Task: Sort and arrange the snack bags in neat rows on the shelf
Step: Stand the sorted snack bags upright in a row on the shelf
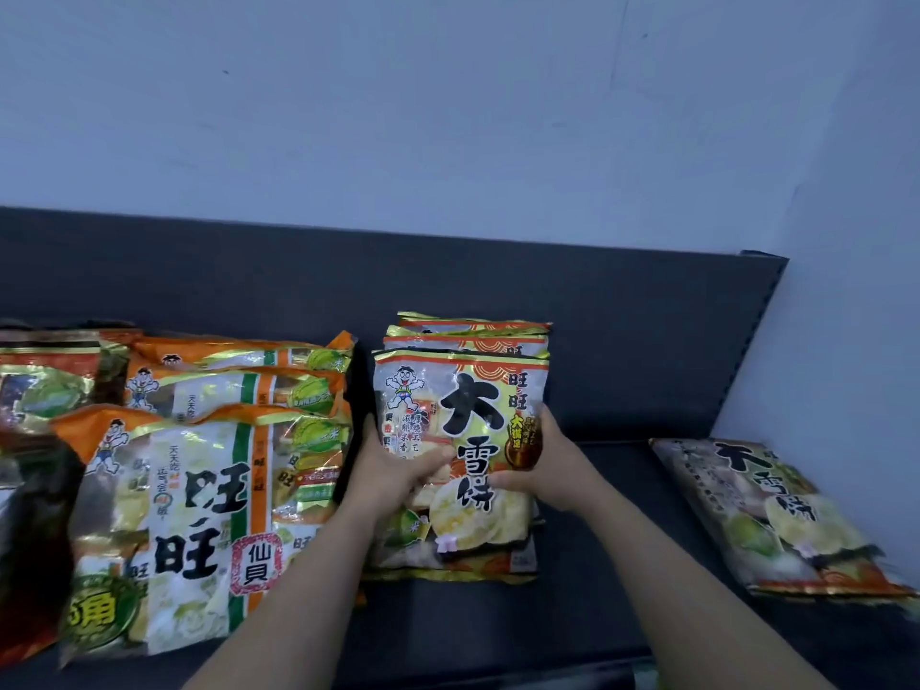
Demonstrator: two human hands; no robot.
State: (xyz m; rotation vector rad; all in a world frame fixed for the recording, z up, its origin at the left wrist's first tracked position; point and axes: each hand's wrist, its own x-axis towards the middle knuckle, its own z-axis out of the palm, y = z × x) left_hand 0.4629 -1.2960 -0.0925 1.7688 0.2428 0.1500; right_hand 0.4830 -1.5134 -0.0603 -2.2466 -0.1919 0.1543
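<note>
Head view: two bare forearms came in from the bottom edge; both hands met on one bag at mid-shelf
Grip, left: left hand (393,470) gripped the bag's left edge; fingers curled behind it; thumb lay across the front
Grip, right: right hand (545,458) gripped the bag's right edge; fingers wrapped round the side; thumb pressed on the front
Held bag: white-and-gold crinkly plastic snack bag (463,415) with large black characters and a cartoon boy; stood upright, front to the camera, in the middle of the shelf
Row behind: matching white-and-gold bags (473,333) stood just behind the held one; only their top edges showed
Under it: gold-and-orange bag edge (448,570) stuck out below the held bag; could not tell how many lay there
Right side: lone white-and-gold bag (766,515) lay flat, skewed, well apart from the row, near the side wall
Left side: orange-and-white plastic snack bags (199,515) with green stripes sat in a front-to-back row, just beside the left hand
Far left: red-and-green foil bags (45,381), partly cut off by the frame; print too blurred to read
Surface: dark grey metal shelf (622,490) with a raised dark back panel (622,311)
Background: pale blue-white wall (448,117) above and to the right
</note>
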